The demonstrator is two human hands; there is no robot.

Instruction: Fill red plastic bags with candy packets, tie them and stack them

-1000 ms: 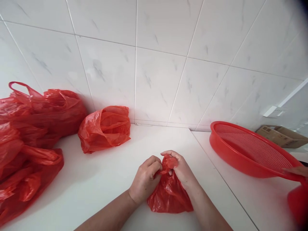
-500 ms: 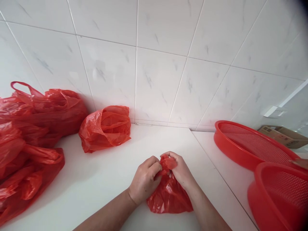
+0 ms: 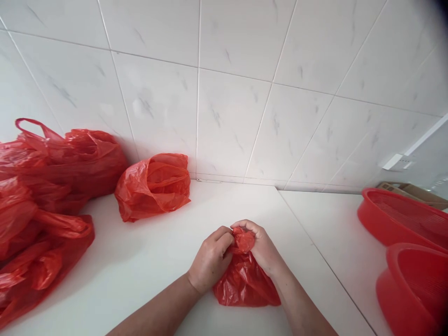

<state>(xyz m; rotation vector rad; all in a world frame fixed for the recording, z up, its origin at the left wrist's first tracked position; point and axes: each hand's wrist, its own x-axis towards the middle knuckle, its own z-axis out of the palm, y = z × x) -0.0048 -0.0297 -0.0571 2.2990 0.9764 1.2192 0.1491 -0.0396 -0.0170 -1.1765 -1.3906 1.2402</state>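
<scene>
A small red plastic bag (image 3: 245, 282) rests on the white table (image 3: 147, 275) at the lower middle, its top gathered and twisted. My left hand (image 3: 212, 257) pinches the gathered top from the left side, fingers curled. From the right, my right hand (image 3: 263, 247) curls its fingers round the same bunched plastic. Some fingertips are hidden behind the plastic. What the bag holds cannot be made out.
A crumpled, open red bag (image 3: 154, 186) stands near the tiled wall (image 3: 231, 116). Several full red bags (image 3: 63, 172) are heaped at the left. Two red mesh sieves (image 3: 409, 217) lie at the right, with a cardboard box (image 3: 420, 192) behind them.
Both red sieves have shifted to the right. The bunched top of the bag has turned slightly between my hands, which have hardly moved.
</scene>
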